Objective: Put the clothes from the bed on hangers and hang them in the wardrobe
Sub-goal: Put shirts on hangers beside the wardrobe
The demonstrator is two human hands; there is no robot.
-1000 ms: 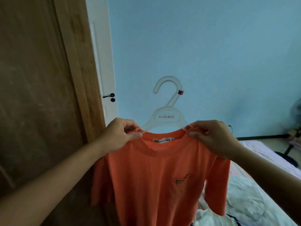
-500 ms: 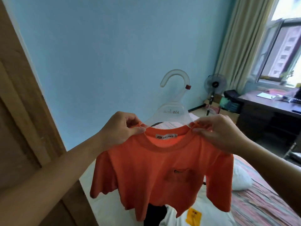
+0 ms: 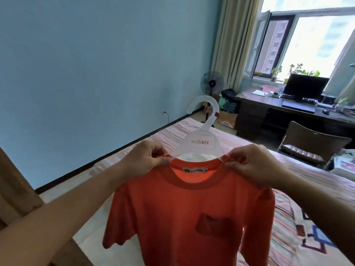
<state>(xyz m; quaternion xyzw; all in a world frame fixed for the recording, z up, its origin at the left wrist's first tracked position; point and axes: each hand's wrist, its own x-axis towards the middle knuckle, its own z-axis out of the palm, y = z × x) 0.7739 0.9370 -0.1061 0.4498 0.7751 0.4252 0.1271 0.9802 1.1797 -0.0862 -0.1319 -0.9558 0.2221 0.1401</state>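
Note:
An orange T-shirt (image 3: 184, 217) with a chest pocket hangs in front of me on a translucent white plastic hanger (image 3: 200, 143). The hanger's hook points up and curls to the left. My left hand (image 3: 148, 160) pinches the shirt's left shoulder at the collar, over the hanger arm. My right hand (image 3: 251, 164) pinches the right shoulder the same way. The shirt is held up over the bed (image 3: 299, 235), which has a striped cover. A wooden wardrobe edge (image 3: 15, 189) shows at the lower left.
A blue wall fills the left and middle. At the back right stand a fan (image 3: 212, 83), a dark desk (image 3: 272, 110) with a laptop (image 3: 303, 93), and a chair (image 3: 311, 144) beside the bed. A curtain and a bright window are behind the desk.
My view has swung right, from the wardrobe and door to the bed, desk and window. Both hands keep the same pinch on the shirt's shoulders on the hanger.

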